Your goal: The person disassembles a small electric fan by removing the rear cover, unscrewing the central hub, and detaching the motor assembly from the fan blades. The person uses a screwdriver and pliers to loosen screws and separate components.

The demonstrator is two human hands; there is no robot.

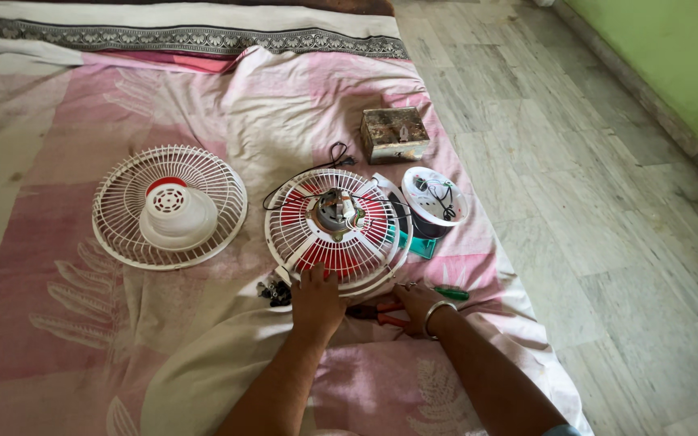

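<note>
A small table fan lies taken apart on a pink and white bedsheet (66, 323). My left hand (317, 299) rests on the near rim of the rear fan grille (337, 230), which holds red blades and an exposed motor (335, 211) at its centre. My right hand (416, 303), with a metal bangle on the wrist, lies on the sheet just right of it, fingers over orange-handled pliers (381, 312). A green-handled screwdriver (450, 293) lies beside that hand.
The front grille (169, 206) with a white cap lies to the left. A white round housing with wires (435, 194) and a worn metal box (394, 133) sit behind the fan. Small dark parts (275, 291) lie by my left hand. Marble floor (607, 202) extends right.
</note>
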